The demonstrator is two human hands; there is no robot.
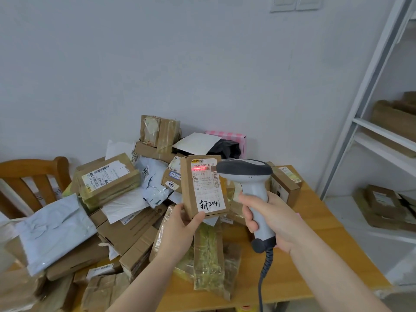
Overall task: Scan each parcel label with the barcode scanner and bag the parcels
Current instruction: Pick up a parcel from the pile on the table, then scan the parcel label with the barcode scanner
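While the left hand (180, 224) pinches the lower end of a small brown cardboard parcel (189, 188), thumb on the front and fingers behind, its grip holds the box upright above the middle of the worktop (315, 255). The white label (208, 190) faces the camera, with black handwriting at its foot. A red scan line (199, 168) lies across the barcode near its top.

Just right of the parcel, the right hand (272, 217) has its grip wrapped round the handle of the grey barcode scanner (247, 174). The scanner's dark head is level with the label's upper part. A coiled dark cable (263, 273) hangs from the handle's base past the near edge.

Under both hands lies a clear crinkled bag (209, 262) of yellow-green stuffing. A heap of parcels (108, 183) covers the left and rear of the worktop: flat taped cardboard boxes, soft white poly mailers (56, 228) and a stack of thin brown packets. At the rear edge a pink checked box (227, 134) holds something black and a white mailer.

Bare pale wood shows along the right edge and toward the near right corner. A wooden chair (33, 174) stands at the left edge. Right of the worktop, a white shelf unit (382, 136) carries brown cardboard boxes (394, 118) on two levels. A plain white wall (202, 64) rises behind.
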